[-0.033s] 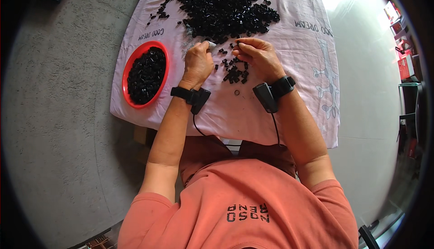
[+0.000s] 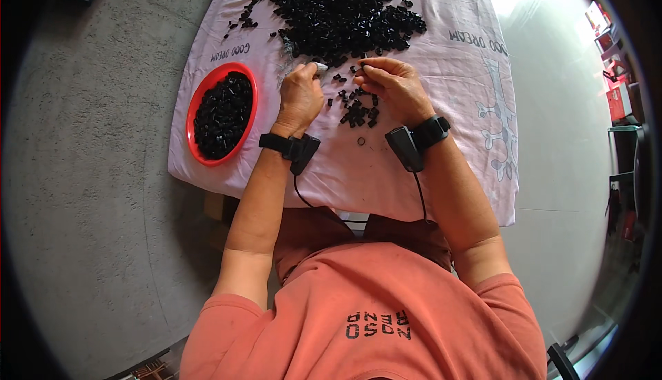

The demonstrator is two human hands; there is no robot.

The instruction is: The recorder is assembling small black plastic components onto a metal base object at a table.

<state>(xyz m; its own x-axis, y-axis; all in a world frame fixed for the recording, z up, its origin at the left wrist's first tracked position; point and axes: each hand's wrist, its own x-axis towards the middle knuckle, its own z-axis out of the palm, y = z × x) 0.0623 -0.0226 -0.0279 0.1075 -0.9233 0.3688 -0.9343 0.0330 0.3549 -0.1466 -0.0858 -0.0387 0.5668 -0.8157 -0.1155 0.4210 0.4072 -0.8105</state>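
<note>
My left hand (image 2: 301, 97) is closed, with its fingertips at the near edge of a large heap of small black plastic parts (image 2: 338, 11). A small whitish bit (image 2: 321, 67) shows at its fingertips; whether it is held or wrapped on a finger I cannot tell. Thumb and forefinger of my right hand (image 2: 398, 87) pinch a small black plastic part (image 2: 363, 65). Between and below the hands lies a loose cluster of similar black parts (image 2: 357, 112). A thin dark ring (image 2: 361, 141) rests on the cloth nearer to me.
An oval red basin (image 2: 253, 97) full of black parts stands left of my left hand. Pale pink printed cloth (image 2: 455, 90) covers the table. Both wrists wear black strapped devices, with cables (image 2: 419, 197) running toward my lap. Grey floor (image 2: 103, 173) surrounds the table.
My left hand has shifted very slightly to the left. My right hand keeps its pinch in the same place.
</note>
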